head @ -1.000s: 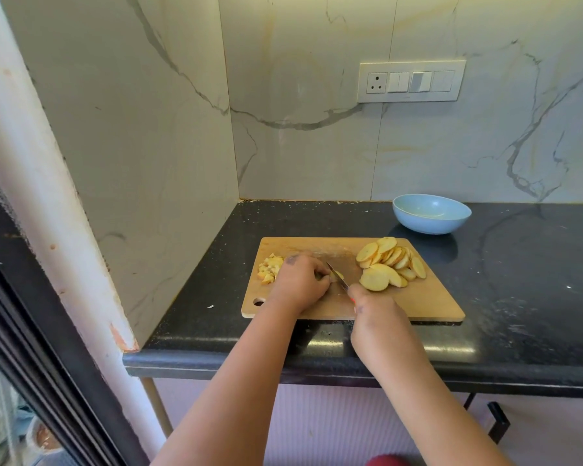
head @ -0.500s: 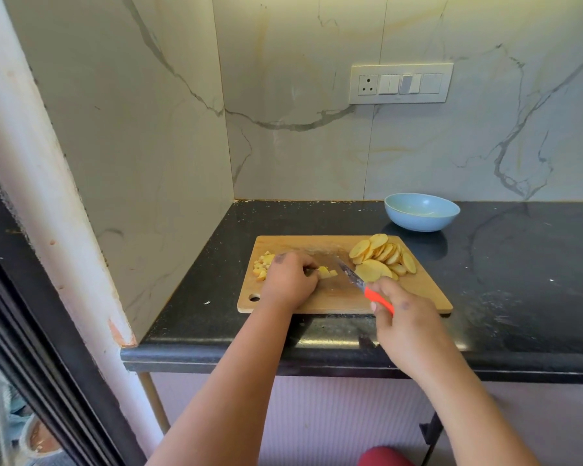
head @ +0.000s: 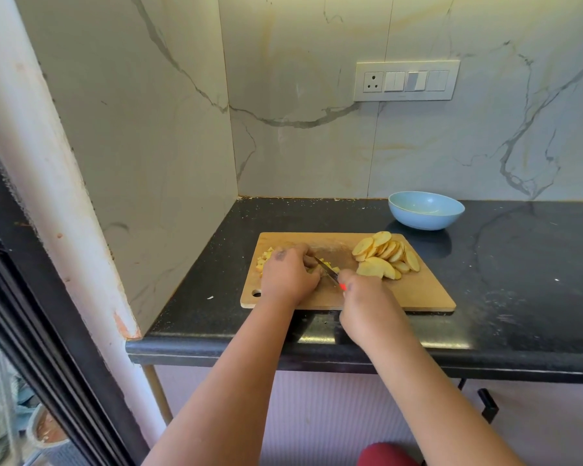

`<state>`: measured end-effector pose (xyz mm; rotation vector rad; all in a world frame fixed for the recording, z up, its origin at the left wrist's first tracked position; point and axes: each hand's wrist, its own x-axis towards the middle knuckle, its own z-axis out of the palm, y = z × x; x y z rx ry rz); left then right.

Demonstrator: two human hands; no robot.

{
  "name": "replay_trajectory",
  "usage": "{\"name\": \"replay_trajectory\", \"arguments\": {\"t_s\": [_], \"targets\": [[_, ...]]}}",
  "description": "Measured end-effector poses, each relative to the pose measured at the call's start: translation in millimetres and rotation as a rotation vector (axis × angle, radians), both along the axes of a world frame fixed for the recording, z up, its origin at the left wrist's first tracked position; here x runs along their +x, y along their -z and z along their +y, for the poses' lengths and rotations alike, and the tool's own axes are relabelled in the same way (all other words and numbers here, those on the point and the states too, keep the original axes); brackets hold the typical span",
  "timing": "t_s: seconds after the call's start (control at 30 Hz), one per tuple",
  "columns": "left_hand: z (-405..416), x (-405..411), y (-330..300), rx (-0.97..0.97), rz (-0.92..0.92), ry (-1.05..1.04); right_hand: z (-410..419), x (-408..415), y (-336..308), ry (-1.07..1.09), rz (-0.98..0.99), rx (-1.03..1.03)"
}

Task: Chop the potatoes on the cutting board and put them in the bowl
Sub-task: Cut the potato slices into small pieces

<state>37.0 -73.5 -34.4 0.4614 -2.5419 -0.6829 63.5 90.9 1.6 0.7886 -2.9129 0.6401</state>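
A wooden cutting board (head: 414, 292) lies on the black counter. A heap of potato slices (head: 386, 253) sits at its far right. Small diced potato pieces (head: 262, 258) lie at the far left, partly hidden by my left hand (head: 288, 275), which is curled over potato pieces (head: 330, 265) in the board's middle. My right hand (head: 367, 307) grips a knife (head: 327, 269) with a red handle, blade angled left and down onto those pieces beside my left fingers. The light blue bowl (head: 425, 210) stands beyond the board, and I see nothing in it.
The black counter (head: 519, 280) runs right from a corner of marble walls. A switch plate (head: 406, 80) sits on the back wall above the bowl. A white pillar and a dark door frame stand at the left, off the counter's edge.
The knife was lifted with the red handle showing half a second ago; now the blade is down at the pieces under my left hand again. The camera view shifted slightly.
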Motion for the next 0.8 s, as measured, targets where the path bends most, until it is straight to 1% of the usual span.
{"name": "replay_trajectory", "arguments": {"t_s": [0.2,0.33,0.4,0.47,0.5,0.6,0.7,0.8], "targets": [[-2,0,1,0.02,-0.017,-0.005,45,-1,-14,0.055,-0.139,-0.002],[-2,2,3,0.051,0.021,0.003,74,-9,-22,-0.015,-0.176,-0.043],[-3,4,7,0.077,0.04,-0.008,75,-10,-17,-0.031,-0.15,-0.128],[-5,5,8,0.086,0.047,-0.027,67,-8,-8,-0.035,-0.07,-0.238],[-6,6,9,0.085,0.048,-0.032,62,-6,-2,-0.043,-0.031,-0.257],[-5,7,8,0.085,0.039,-0.035,46,-3,16,-0.082,0.04,-0.258],[-6,4,9,0.097,0.03,-0.052,37,0,24,-0.087,0.093,-0.194],[-8,2,10,0.113,0.034,-0.048,31,3,20,-0.063,0.081,-0.122]]}}
